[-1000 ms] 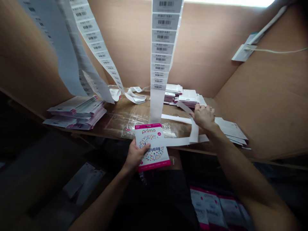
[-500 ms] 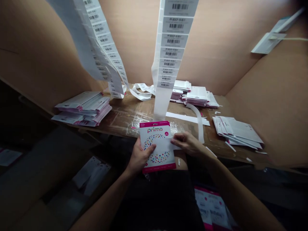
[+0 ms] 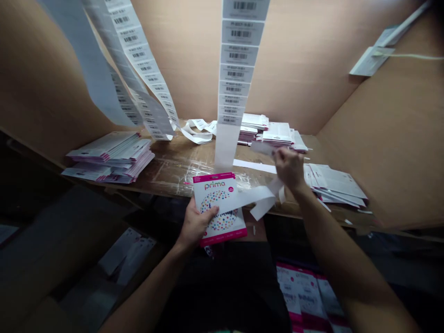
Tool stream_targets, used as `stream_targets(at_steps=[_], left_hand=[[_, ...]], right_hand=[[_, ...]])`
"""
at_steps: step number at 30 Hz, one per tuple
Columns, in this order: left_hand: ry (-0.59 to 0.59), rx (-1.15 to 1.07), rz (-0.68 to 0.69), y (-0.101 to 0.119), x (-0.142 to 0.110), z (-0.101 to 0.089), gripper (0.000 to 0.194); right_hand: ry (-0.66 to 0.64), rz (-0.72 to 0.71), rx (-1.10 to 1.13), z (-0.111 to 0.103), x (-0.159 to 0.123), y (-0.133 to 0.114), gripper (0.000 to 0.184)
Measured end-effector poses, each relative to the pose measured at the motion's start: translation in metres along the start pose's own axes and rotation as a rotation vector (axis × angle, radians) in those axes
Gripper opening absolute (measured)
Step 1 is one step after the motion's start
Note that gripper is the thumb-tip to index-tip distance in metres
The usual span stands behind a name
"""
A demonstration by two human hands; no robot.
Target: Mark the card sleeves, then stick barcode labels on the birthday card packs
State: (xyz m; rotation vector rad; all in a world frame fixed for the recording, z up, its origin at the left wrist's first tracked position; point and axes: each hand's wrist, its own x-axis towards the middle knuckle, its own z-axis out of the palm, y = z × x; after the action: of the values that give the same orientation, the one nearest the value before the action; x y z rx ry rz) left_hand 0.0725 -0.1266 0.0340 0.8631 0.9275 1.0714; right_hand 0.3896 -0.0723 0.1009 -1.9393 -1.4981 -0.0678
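Note:
My left hand [image 3: 197,223] grips a flat white-and-pink packet [image 3: 222,231] printed "prima", thumb on its front and fingers behind. A white paper strip [image 3: 249,196] runs from under my left thumb across the packet's front towards the right, where it bends and a loose end hangs down. My right hand [image 3: 290,169] is closed and raised over the bench, right of the packet. A blurred pale strip [image 3: 262,148] juts left from its fingertips. Just behind the packet hangs a long band of barcode labels [image 3: 237,74], its lower part bare white.
More label bands [image 3: 138,55] hang at left. Packets are stacked at the bench's left [image 3: 111,155], back [image 3: 275,132] and right [image 3: 336,182]. Another white strip [image 3: 255,165] lies on the bench [image 3: 173,164]. Further packets [image 3: 305,296] stand below at lower right.
My right hand came in to the packet's right edge, then swung up and right, drawing the strip out with it. My left hand keeps hold of the packet.

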Motion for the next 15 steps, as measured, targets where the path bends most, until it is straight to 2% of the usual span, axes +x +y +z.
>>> stream_targets(at_steps=[2,4,6,7,9,12,15], left_hand=[[0.021,0.004,0.013,-0.001,0.001,-0.003,0.074],[0.036,0.002,0.029,-0.001,0.000,-0.004,0.072],[0.056,-0.003,0.053,0.001,-0.001,-0.002,0.071],[0.067,-0.003,0.067,0.002,-0.002,-0.001,0.070],[0.073,-0.006,0.089,0.005,-0.005,0.000,0.068],[0.020,-0.007,0.100,0.009,-0.009,0.000,0.065],[-0.011,0.021,0.107,0.010,-0.012,0.001,0.065]], right_hand=[[0.164,0.063,-0.163,-0.011,0.037,0.006,0.038],[0.252,0.000,-0.193,-0.020,0.043,-0.005,0.045],[0.220,-0.118,-0.079,-0.022,0.013,-0.030,0.037],[0.137,-0.168,0.017,-0.019,-0.013,-0.045,0.034],[-0.108,-0.217,0.191,-0.007,-0.069,-0.068,0.033],[-0.250,0.008,0.466,0.017,-0.130,-0.084,0.032],[-0.318,0.314,0.842,0.034,-0.148,-0.084,0.038]])
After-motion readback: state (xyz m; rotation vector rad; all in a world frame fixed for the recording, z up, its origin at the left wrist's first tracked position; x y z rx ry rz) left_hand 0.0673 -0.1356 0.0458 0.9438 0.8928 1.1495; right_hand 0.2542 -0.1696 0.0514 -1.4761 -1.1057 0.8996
